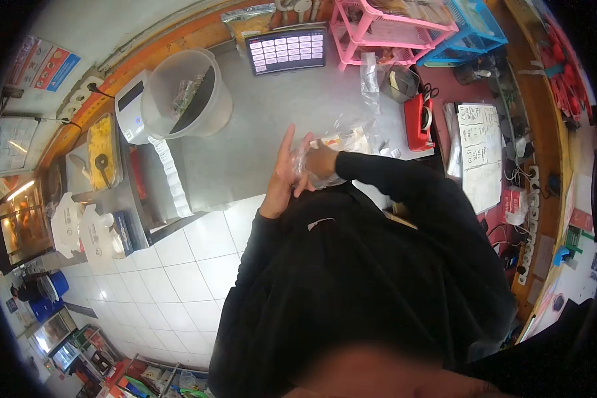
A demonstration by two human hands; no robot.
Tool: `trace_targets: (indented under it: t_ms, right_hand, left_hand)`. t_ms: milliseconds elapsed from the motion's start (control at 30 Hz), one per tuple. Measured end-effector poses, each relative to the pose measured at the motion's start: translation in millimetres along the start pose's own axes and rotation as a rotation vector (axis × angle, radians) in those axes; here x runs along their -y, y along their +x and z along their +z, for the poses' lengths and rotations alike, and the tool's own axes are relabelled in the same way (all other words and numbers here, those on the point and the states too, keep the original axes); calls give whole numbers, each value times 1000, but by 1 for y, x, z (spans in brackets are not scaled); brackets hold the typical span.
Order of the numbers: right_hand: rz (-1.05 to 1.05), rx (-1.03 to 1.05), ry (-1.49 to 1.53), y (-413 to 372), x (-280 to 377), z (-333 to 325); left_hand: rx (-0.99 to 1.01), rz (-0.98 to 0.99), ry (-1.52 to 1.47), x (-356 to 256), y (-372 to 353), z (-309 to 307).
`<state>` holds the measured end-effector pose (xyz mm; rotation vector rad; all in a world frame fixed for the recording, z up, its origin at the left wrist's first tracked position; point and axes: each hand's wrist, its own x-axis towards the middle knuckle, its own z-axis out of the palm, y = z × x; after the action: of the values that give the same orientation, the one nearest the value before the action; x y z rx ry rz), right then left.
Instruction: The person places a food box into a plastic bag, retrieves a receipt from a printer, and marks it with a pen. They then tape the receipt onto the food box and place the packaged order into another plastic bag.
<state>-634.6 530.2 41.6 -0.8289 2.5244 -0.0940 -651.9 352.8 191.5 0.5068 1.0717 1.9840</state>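
Both hands are together at the near edge of the metal counter, around a clear plastic bag (298, 163). My left hand (284, 174) is upright on the bag's left side, its fingers stretched out and apart. On the other side, my right hand (321, 163) has its fingers bent into the plastic; what they hold inside is hidden. Just beyond the right hand lies a clear package with pale and orange printing (355, 140).
A white tub (220, 99) stands beside a label printer (131, 109) at the left. A tablet (286, 50) leans at the back. Pink racks (398, 28) and a red tape dispenser (416, 126) are at the right, near handwritten sheets (480, 159).
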Motion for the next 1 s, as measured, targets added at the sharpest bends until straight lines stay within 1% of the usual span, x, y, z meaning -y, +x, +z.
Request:
trace_targets:
  t_ms: [33, 100, 133, 200, 267, 300, 333, 367, 433, 467, 533, 567, 633, 700, 767, 833, 867, 933, 967, 1000]
  right_hand:
    - [24, 20, 148, -11, 0, -20]
    - [79, 55, 443, -30, -1, -56]
    - [30, 49, 415, -25, 0, -48]
    - [50, 123, 638, -14, 13, -46]
    - [200, -10, 1054, 8, 20, 10]
    - [257, -101, 1256, 13, 29, 17]
    - [210, -98, 924, 24, 25, 19]
    - [149, -84, 909, 18, 18, 26]
    - [29, -57, 882, -1, 12, 8]
    - [52, 26, 719, -4, 1, 6]
    - [22, 13, 441, -32, -19, -26]
    - [-34, -79, 328, -60, -25, -59]
    - [205, -15, 1, -115, -39, -103]
    - [404, 294, -24, -157, -33, -169]
    - [212, 141, 63, -190, -21, -177]
    - [84, 158, 65, -200, 10, -196]
    - [129, 208, 50, -195, 21, -198]
    - [32, -106, 193, -183, 26, -204]
    - [-27, -262, 257, -176, 26, -209]
    - [29, -299, 346, -171, 26, -217]
  left_hand:
    - [-3, 7, -28, 0, 0, -3]
    - [-11, 12, 12, 0, 0, -2]
    - [-10, 12, 34, 0, 0, -1]
    - [1, 17, 5, 2, 4, 1]
    - [8, -6, 1, 7, 10, 4]
    - [3, -27, 13, 9, 13, 4]
    - [-6, -47, 27, 10, 15, 4]
    - [-13, -51, 124, 10, 15, 2]
    - [-30, -67, 318, 6, 12, -5]
    - [-54, -71, 309, 3, 9, -10]
    - [-99, -62, 286, -9, 8, -21]
    - [-119, -77, 283, -14, 8, -26]
    - [-162, -105, 284, -25, 9, -33]
    - [-168, -114, 243, -42, 12, -29]
    - [-141, -90, 264, -59, 20, -21]
    - [-85, -39, 341, -71, 28, -16]
    - [3, -13, 370, -67, 35, -10]
    - [164, 47, 427, -44, 54, 15]
    - [294, 70, 657, -26, 65, 17]
    - [350, 122, 752, -4, 71, 18]
